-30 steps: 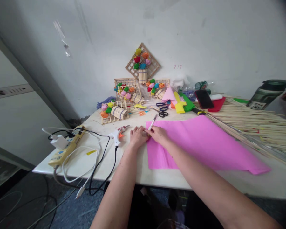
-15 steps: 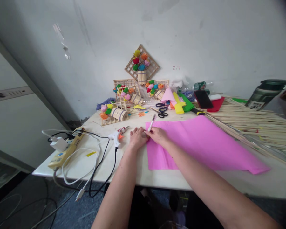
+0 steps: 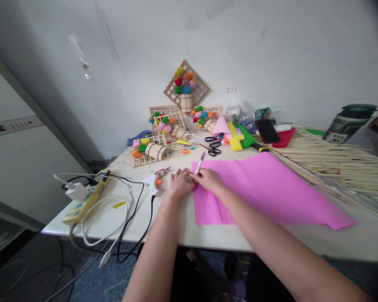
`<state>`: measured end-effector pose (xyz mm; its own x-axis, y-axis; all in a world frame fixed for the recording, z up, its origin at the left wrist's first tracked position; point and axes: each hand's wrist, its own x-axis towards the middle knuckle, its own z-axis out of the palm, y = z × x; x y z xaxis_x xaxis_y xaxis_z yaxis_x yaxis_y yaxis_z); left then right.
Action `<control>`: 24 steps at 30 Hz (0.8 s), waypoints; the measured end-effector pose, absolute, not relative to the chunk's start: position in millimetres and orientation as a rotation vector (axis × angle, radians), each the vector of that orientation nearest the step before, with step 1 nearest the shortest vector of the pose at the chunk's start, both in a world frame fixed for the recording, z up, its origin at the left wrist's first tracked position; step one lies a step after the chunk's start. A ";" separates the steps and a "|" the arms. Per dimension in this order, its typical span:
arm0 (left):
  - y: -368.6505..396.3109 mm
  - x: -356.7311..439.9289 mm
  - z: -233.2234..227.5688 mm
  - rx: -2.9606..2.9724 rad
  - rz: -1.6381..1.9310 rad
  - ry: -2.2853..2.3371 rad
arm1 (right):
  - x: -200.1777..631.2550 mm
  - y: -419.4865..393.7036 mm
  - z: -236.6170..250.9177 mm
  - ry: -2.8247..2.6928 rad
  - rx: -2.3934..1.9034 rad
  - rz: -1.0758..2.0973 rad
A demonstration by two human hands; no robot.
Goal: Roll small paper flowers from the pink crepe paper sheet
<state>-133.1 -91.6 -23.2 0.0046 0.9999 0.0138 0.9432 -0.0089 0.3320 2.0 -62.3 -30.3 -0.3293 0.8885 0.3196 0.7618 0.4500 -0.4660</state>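
A large sheet of pink paper (image 3: 255,193) lies on the table, with a fold at its right end. My right hand (image 3: 208,179) is closed around a white pen (image 3: 199,163), over the sheet's left edge. The pen slants with its clear end up; its tip is hidden by my fingers. Close beside it, my left hand (image 3: 182,183) rests at the same edge with its fingers bent. A small yellowish bit shows between my hands, too hidden to name. Left of my left hand lies a white glue gun (image 3: 152,184) with an orange trigger.
Black-handled scissors (image 3: 213,147) lie beyond the paper. Stick lattices with paper flowers (image 3: 156,151) stand at the back. At right are many thin sticks (image 3: 327,163), a phone (image 3: 267,131) and a dark green bottle (image 3: 349,121). A power strip (image 3: 88,201) with cables occupies the left edge.
The whole view has shifted very slightly. Both hands stay at the paper's left edge, and the pen remains in my right hand.
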 end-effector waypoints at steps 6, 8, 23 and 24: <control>-93.0 -133.9 -21.3 2.052 0.367 2.010 | 2.7 -62.8 -31.4 -2.152 -1.349 0.299; -92.7 -134.4 -22.0 2.050 0.380 2.001 | 2.8 -62.6 -31.9 -2.150 -1.336 0.307; -95.2 -134.4 -18.2 2.040 0.353 1.981 | 4.1 -62.8 -32.3 -2.129 -1.298 0.359; -95.4 -134.3 -17.8 2.039 0.352 1.981 | 4.3 -63.4 -31.8 -2.130 -1.297 0.358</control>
